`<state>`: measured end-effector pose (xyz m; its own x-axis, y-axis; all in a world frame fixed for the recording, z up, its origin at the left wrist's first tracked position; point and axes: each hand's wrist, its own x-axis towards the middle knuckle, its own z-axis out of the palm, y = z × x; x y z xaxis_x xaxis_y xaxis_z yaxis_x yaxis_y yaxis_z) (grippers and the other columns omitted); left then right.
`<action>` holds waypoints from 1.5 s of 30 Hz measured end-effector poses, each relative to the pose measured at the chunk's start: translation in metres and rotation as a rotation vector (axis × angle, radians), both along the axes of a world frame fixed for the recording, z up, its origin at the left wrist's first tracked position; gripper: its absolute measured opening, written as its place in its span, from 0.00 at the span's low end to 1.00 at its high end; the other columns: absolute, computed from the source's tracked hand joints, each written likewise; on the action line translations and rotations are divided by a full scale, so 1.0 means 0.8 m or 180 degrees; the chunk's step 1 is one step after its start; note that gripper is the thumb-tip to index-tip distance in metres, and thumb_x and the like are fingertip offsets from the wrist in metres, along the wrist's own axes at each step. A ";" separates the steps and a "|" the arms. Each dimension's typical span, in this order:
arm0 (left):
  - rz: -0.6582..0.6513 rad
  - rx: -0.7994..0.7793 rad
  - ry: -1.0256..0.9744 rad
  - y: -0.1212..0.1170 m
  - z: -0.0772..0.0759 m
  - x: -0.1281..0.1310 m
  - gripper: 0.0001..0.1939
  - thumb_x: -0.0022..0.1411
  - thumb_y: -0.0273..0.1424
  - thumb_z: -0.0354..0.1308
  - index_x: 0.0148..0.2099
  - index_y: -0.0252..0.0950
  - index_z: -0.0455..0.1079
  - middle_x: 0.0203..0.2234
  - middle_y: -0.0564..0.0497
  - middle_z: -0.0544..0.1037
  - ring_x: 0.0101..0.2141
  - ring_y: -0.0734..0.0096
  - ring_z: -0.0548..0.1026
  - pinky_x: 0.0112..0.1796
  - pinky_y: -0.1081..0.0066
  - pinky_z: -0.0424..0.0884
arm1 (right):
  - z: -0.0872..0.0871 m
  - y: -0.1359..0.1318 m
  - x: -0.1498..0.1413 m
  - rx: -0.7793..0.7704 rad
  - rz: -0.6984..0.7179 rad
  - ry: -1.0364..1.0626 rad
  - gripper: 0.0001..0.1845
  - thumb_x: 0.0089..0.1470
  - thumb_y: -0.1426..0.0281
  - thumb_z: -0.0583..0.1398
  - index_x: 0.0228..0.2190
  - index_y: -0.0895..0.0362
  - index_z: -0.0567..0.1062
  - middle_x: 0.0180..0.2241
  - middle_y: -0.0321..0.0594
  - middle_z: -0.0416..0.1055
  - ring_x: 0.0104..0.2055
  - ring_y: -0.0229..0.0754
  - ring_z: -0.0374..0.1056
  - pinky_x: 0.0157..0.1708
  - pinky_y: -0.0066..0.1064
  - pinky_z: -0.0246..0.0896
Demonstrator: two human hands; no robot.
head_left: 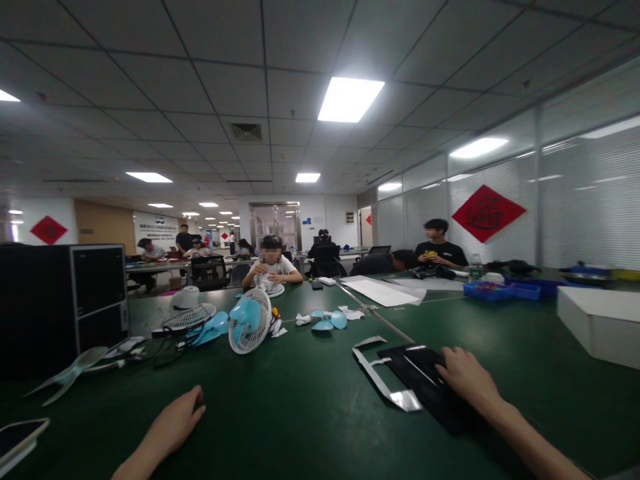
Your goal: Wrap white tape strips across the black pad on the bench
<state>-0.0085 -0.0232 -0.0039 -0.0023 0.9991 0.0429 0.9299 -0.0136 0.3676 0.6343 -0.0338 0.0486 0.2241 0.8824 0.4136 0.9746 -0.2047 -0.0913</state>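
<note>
My right hand (467, 375) lies palm down on a flat black device (420, 373) on the green table (300, 413), fingers curled over its near edge. A silver frame piece (380, 380) lies just left of the device. My left hand (177, 420) rests on the bare table at the lower left, fingers loosely together, holding nothing that I can see. A small blue and white desk fan (249, 321) stands upright further back, between the two hands.
A black computer case (60, 303) stands at the left, with loose fan blades (75, 370) and cables in front. A phone (17, 440) lies at the lower left edge. A white box (600, 323) sits at the right. Blue fan parts (327, 321) lie mid-table. Several people sit at the far end.
</note>
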 end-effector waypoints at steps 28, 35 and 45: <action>0.0138 0.0015 -0.0023 -0.005 0.011 0.012 0.13 0.58 0.37 0.49 0.43 0.37 0.66 0.42 0.44 0.76 0.41 0.60 0.74 0.39 0.66 0.68 | 0.072 0.001 -0.052 0.1219 0.0967 0.0610 0.19 0.56 0.62 0.51 0.39 0.60 0.76 0.39 0.48 0.72 0.40 0.48 0.68 0.42 0.37 0.61; 0.0119 0.0101 -0.0144 -0.017 0.030 0.031 0.16 0.59 0.38 0.47 0.44 0.37 0.68 0.42 0.46 0.75 0.40 0.62 0.74 0.38 0.68 0.67 | 0.045 -0.002 -0.240 0.0193 0.2623 0.0711 0.13 0.55 0.67 0.55 0.38 0.55 0.77 0.39 0.42 0.72 0.42 0.43 0.67 0.43 0.31 0.59; -0.0539 0.0289 -0.0817 -0.034 0.036 0.075 0.34 0.56 0.54 0.49 0.56 0.36 0.64 0.53 0.45 0.68 0.50 0.58 0.68 0.50 0.64 0.64 | 0.012 0.016 -0.355 -0.0491 0.3328 0.0388 0.17 0.57 0.61 0.55 0.43 0.53 0.77 0.37 0.42 0.74 0.41 0.43 0.68 0.41 0.29 0.59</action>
